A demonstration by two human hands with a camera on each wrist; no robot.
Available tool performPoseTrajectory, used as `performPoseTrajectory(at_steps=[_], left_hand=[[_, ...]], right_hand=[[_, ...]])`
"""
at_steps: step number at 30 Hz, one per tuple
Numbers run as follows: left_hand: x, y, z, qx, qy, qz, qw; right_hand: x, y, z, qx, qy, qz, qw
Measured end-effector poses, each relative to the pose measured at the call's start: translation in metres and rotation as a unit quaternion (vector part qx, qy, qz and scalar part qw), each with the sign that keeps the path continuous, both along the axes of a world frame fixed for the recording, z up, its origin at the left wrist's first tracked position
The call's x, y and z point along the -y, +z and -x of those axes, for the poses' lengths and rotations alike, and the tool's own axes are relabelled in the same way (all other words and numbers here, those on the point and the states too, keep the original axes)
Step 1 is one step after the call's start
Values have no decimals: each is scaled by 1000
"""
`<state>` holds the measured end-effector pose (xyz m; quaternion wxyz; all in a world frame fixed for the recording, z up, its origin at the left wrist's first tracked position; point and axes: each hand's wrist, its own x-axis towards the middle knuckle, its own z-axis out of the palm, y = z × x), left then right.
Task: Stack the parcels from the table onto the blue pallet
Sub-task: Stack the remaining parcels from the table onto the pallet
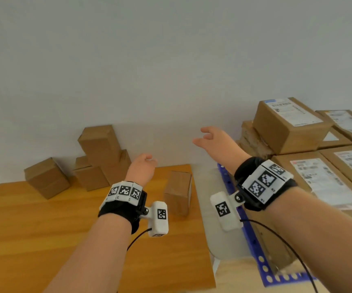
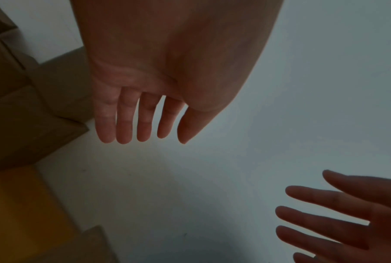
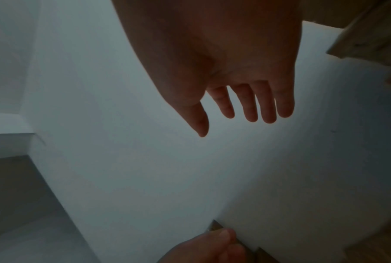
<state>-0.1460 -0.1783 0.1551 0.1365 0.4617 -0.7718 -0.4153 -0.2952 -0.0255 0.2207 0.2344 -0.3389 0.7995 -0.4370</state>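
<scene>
Several plain brown parcels stand on the wooden table [image 1: 33, 225]: a single upright parcel [image 1: 178, 191] near the table's right edge, a pile of parcels [image 1: 101, 155] at the back by the wall, and one more parcel [image 1: 46, 177] at the left. Labelled parcels [image 1: 289, 125] are stacked on the blue pallet [image 1: 253, 235] at the right. My left hand [image 1: 143, 166] hovers empty over the table, left of the upright parcel, fingers [image 2: 124, 124] straight. My right hand [image 1: 213, 138] is raised between table and pallet, fingers [image 3: 250, 106] spread, holding nothing.
A white wall [image 1: 171, 60] runs close behind the table and pallet. A gap of pale floor [image 1: 217, 229] separates the table's right edge from the pallet's blue rim. More labelled parcels [image 1: 327, 182] lie flat in the pallet's lower layer at the right.
</scene>
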Motion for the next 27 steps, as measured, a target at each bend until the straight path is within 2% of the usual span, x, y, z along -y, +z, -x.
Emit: performPoseTrajectory(at_steps=[9, 13, 16, 21, 27], left_hand=[[-1, -82, -11, 73, -62, -17, 995], [-13, -115, -5, 78, -42, -48, 995], [-17, -139, -2, 115, -14, -63, 991], [-15, -162, 9, 138, 11, -104, 985], [-10, -181, 20, 117, 0, -123, 985]], right_hand=[[27, -121, -6, 69, -54, -114, 990], [33, -160, 3, 78, -59, -160, 982], [39, -187, 12, 81, -52, -196, 976], [53, -220, 29, 93, -16, -228, 969], [72, -235, 40, 112, 49, -198, 973]])
